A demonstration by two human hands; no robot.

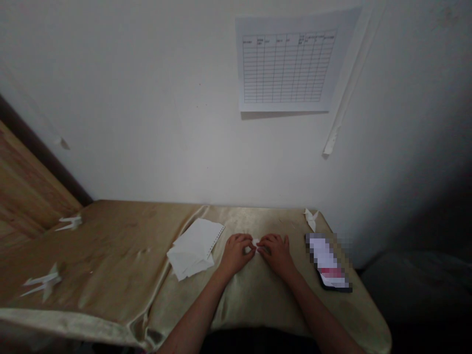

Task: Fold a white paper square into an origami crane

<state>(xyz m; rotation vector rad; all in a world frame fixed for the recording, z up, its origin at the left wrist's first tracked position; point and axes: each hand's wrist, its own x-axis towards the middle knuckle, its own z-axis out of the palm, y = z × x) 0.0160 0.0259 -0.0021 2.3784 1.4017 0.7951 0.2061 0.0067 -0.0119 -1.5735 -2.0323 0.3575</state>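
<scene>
A small folded piece of white paper (255,243) sits between my two hands, low over the cloth-covered table. My left hand (239,250) pinches its left side between thumb and fingers. From the other side, my right hand (275,250) pinches the paper's right edge. Most of the paper is hidden behind my fingertips, so its folded shape cannot be made out. Just left of my left hand lies a loose pile of white paper sheets (197,246), one with a perforated edge.
A phone (328,263) with a blurred screen lies at the right. Behind it is a folded paper figure (311,219). Two more folded paper figures (46,281) rest at the far left. The gold tablecloth (118,246) meets the wall, where a printed chart (287,69) hangs.
</scene>
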